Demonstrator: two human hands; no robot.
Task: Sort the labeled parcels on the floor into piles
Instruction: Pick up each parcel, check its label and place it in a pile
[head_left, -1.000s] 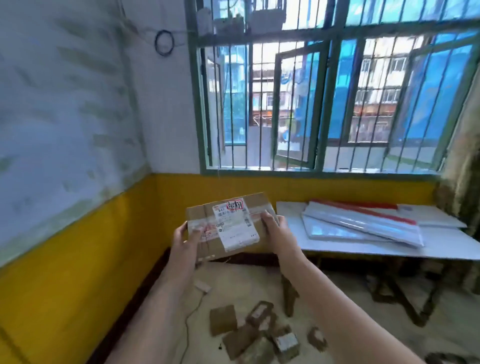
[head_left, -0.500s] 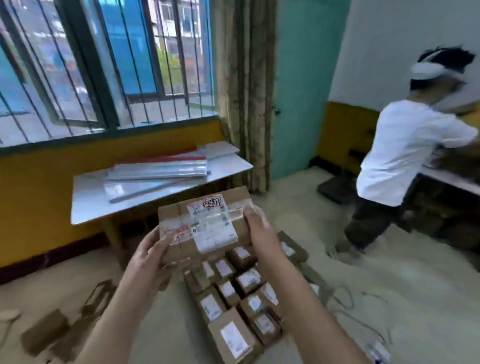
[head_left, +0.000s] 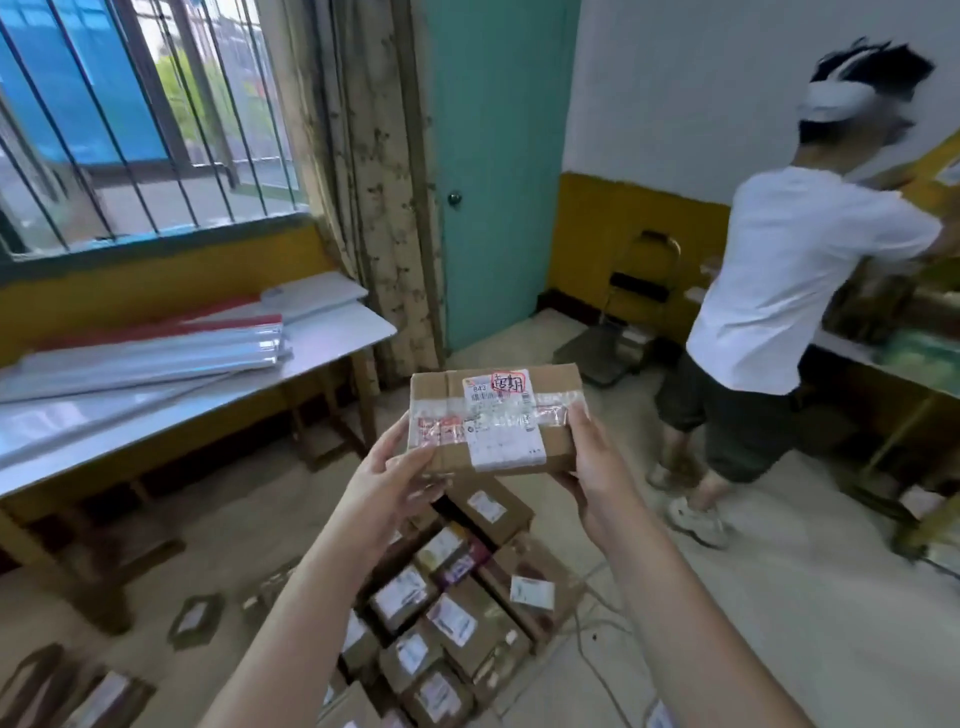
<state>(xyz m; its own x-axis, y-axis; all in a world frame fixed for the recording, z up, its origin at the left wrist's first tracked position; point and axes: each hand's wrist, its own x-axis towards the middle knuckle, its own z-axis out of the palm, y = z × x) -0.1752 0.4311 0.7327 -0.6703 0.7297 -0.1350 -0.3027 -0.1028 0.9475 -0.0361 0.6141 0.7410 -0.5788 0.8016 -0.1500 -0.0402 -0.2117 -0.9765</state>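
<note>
parcel (head_left: 496, 418) x1 gripped by 2 hands, left hand (head_left: 392, 480) & right hand (head_left: 592, 467) fingers curled on its ends, above floor pile (head_left: 457, 613).

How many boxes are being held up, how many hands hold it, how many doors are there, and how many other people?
Brown cardboard parcel with a white label, held up: 1
Hands gripping it, left hand and right hand: 2
Teal door: 1
Person in a white T-shirt: 1
Total: 5
</note>
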